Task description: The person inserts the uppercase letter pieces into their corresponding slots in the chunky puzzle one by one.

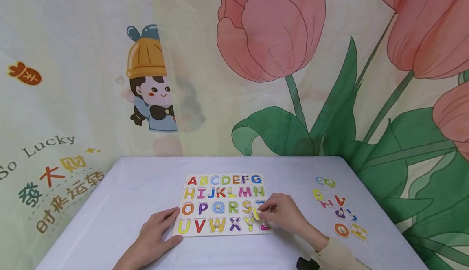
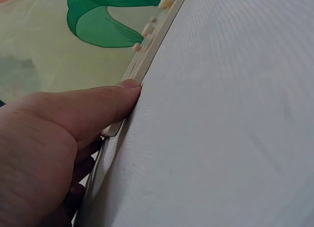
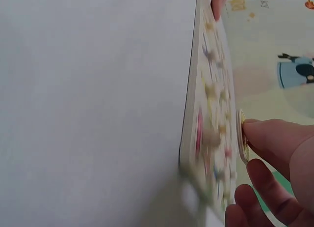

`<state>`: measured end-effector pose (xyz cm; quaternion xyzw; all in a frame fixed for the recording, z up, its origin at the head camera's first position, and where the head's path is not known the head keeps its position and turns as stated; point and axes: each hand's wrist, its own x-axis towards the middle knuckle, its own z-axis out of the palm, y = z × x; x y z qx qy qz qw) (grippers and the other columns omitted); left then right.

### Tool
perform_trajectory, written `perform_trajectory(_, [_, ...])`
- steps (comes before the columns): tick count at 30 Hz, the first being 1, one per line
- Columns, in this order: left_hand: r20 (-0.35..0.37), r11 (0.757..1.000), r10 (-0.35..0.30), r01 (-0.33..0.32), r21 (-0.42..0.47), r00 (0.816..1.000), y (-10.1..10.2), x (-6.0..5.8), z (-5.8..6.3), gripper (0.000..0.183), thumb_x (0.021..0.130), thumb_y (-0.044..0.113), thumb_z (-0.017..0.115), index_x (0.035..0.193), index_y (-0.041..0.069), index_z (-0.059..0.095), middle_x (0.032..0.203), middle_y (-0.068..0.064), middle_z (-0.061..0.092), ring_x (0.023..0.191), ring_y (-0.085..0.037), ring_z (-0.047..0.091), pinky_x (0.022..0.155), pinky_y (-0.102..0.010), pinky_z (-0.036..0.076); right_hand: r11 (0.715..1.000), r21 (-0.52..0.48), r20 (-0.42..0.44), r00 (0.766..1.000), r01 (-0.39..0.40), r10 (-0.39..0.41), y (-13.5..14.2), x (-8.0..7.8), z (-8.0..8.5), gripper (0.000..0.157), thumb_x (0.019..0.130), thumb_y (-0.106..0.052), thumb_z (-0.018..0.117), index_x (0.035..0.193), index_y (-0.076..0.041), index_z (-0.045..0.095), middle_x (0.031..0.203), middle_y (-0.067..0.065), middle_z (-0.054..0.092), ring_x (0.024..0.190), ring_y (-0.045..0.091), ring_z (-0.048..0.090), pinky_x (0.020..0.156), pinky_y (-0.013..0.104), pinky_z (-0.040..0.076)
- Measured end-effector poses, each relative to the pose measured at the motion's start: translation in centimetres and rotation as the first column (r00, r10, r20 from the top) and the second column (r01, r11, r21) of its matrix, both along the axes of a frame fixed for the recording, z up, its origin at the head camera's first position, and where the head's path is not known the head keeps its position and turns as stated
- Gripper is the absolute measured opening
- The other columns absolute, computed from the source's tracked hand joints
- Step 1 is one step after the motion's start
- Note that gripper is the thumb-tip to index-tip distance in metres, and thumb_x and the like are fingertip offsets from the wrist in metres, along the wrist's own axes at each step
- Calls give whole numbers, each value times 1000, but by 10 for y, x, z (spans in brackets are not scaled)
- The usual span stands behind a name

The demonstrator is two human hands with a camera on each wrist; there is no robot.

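A white alphabet puzzle board (image 1: 227,231) lies on the table, with colourful letters carrying small knobs. At its left edge rests my left hand (image 1: 154,231), fingers stretched along the side and thumb at the near corner. The left wrist view shows that thumb (image 2: 105,101) against the board's edge. My right hand (image 1: 285,212) pinches a yellow letter piece (image 1: 257,214) between thumb and fingertips, over the right side of the board near the S, T, Y and Z. In the right wrist view the piece (image 3: 241,136) appears edge-on, so its letter is hidden.
Several loose letters lie right of the board, among them an orange O (image 1: 341,230), a yellow H (image 1: 359,232), a red A (image 1: 340,200) and a pink H (image 1: 326,204). A white cloth (image 1: 143,188) covers the table. Behind it hangs a printed curtain (image 1: 205,78) with tulips.
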<state>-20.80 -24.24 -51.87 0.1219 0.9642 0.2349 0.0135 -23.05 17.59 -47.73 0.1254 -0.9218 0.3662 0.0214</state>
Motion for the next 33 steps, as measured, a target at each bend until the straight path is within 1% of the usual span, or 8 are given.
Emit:
perform_trajectory(4, [-12, 1000, -3, 3, -12, 1000, -1, 0, 0, 92, 87, 63, 79, 159, 14, 51, 162, -1, 48, 148, -30, 39, 109, -60, 38, 1000, -12, -11, 1000, -26, 26, -27, -1, -2, 7, 85, -27, 91, 90, -26, 85, 82, -14, 64, 78, 10, 55, 67, 23, 47])
perform_trajectory(8, [-11, 1000, -10, 10, -5, 1000, 0, 1, 0, 93, 86, 65, 78, 159, 14, 51, 163, -2, 48, 148, -31, 40, 109, -61, 39, 998, -35, -20, 999, -44, 43, -49, -2, -3, 6, 86, -25, 91, 89, -25, 86, 80, -14, 64, 76, 9, 54, 67, 24, 45])
perform_trajectory(13, [-49, 1000, -29, 29, -11, 998, -3, 1, 0, 87, 89, 60, 79, 158, 14, 52, 161, -2, 49, 147, -31, 41, 107, -59, 40, 997, -58, -37, 998, -47, 45, -78, -2, -2, 6, 85, -24, 91, 88, -24, 86, 79, -15, 64, 76, 8, 54, 69, 25, 44])
perform_trajectory(16, [-67, 999, -39, 38, -11, 997, -5, 0, -1, 86, 90, 58, 78, 158, 14, 53, 160, -2, 50, 146, -31, 42, 105, -57, 40, 996, -72, -33, 998, -49, 47, -97, -1, -3, 5, 85, -23, 91, 88, -23, 86, 79, -14, 63, 75, 7, 53, 68, 25, 44])
perform_trajectory(21, [-51, 999, -40, 40, -5, 998, -6, 0, -1, 86, 90, 59, 78, 159, 14, 52, 161, -2, 49, 147, -31, 41, 106, -58, 40, 995, -82, -24, 998, -61, 59, -133, 2, -6, 5, 84, -23, 91, 86, -23, 87, 78, -14, 61, 72, 4, 50, 65, 23, 42])
perform_trajectory(23, [-40, 999, -38, 37, -8, 998, -6, 1, 0, 87, 90, 60, 77, 159, 15, 51, 161, -2, 49, 147, -31, 41, 107, -60, 40, 995, -76, -44, 997, -71, 68, -146, 3, -8, 5, 82, -22, 91, 84, -24, 87, 77, -13, 61, 71, 2, 48, 64, 22, 40])
perform_trajectory(27, [-46, 999, -46, 46, -10, 998, -6, 1, 2, 86, 90, 58, 77, 159, 15, 51, 161, -3, 49, 146, -31, 42, 107, -60, 40, 995, -57, -82, 993, -84, 79, -167, 3, -10, 5, 81, -22, 92, 83, -23, 87, 74, -13, 60, 70, 0, 45, 65, 21, 37])
perform_trajectory(33, [-99, 998, -70, 69, -12, 993, -7, 3, 3, 83, 91, 55, 77, 158, 13, 53, 159, -3, 51, 144, -30, 44, 104, -58, 41, 998, -22, -103, 993, -66, 63, -188, 1, -15, 6, 81, -24, 92, 85, -23, 87, 74, -15, 57, 76, -1, 43, 71, 22, 37])
